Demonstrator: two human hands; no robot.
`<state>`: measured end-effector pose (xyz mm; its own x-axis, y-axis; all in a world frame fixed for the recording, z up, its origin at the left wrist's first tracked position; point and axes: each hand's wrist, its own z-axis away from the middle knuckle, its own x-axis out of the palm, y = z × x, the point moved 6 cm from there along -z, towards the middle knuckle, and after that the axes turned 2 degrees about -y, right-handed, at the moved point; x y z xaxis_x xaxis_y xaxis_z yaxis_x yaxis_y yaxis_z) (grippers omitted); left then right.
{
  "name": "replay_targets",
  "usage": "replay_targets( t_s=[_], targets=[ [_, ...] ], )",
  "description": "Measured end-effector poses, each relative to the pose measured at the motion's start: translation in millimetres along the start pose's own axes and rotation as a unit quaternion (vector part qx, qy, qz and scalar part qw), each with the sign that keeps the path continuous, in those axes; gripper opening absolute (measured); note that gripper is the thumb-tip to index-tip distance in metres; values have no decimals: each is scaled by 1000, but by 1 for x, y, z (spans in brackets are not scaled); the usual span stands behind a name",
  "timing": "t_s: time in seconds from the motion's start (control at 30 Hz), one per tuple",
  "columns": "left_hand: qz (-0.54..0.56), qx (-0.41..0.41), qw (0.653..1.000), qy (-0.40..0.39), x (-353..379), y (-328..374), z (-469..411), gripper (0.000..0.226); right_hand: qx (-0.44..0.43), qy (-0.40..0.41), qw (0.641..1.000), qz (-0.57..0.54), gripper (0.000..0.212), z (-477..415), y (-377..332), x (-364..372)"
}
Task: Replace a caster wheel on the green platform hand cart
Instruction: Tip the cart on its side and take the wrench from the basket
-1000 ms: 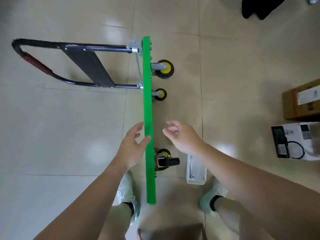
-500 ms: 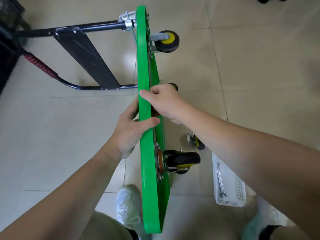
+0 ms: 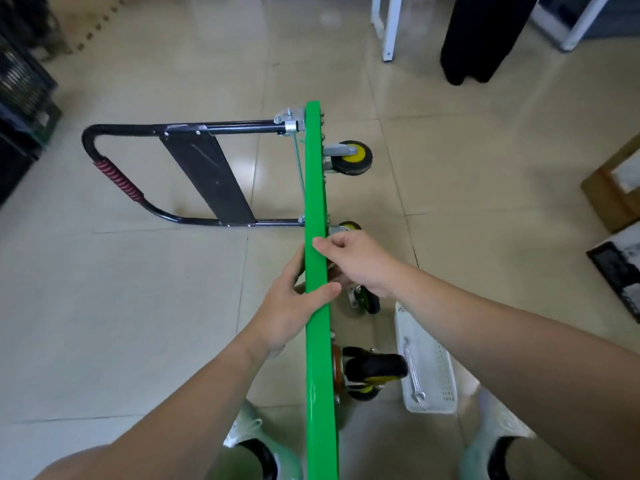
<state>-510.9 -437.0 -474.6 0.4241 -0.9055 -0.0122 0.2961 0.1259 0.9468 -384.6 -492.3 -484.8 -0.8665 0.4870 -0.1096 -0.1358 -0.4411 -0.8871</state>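
Cart (image 3: 317, 188) stands tipped up on its long side on the tiled floor right in front of you, so you look down on the green deck edge-on, with its black handle (image 3: 138, 188) sticking out to your left. Your left hand (image 3: 294, 306) grips the upper edge from the left, thumb laid over the top. Your right hand (image 3: 356, 261) holds the same edge just beyond it, from the right, fingers hooked over the top.

On the right face, a far wheel (image 3: 349, 157) and a second wheel (image 3: 348, 226), both yellow-hubbed, sit at the handle end, and a near wheel (image 3: 375, 370) juts out close to your feet. A small wheel (image 3: 367, 301) shows just under your right wrist, near the floor; you cannot tell whether it is fixed to the deck. Beside the near wheel a white basket (image 3: 440, 403) sits on the floor with a wrench (image 3: 412, 368) in it
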Motion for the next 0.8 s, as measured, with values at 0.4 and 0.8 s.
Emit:
replay_targets(
  t_s=[0.4,0.8],
  targets=[
    [-32,4,999,33,19,12,-7,68,232,226,944,69,20,71,243,-132],
    [-104,44,990,83,20,-1,-38,58,378,181,882,215,54,23,415,-106]
  ],
)
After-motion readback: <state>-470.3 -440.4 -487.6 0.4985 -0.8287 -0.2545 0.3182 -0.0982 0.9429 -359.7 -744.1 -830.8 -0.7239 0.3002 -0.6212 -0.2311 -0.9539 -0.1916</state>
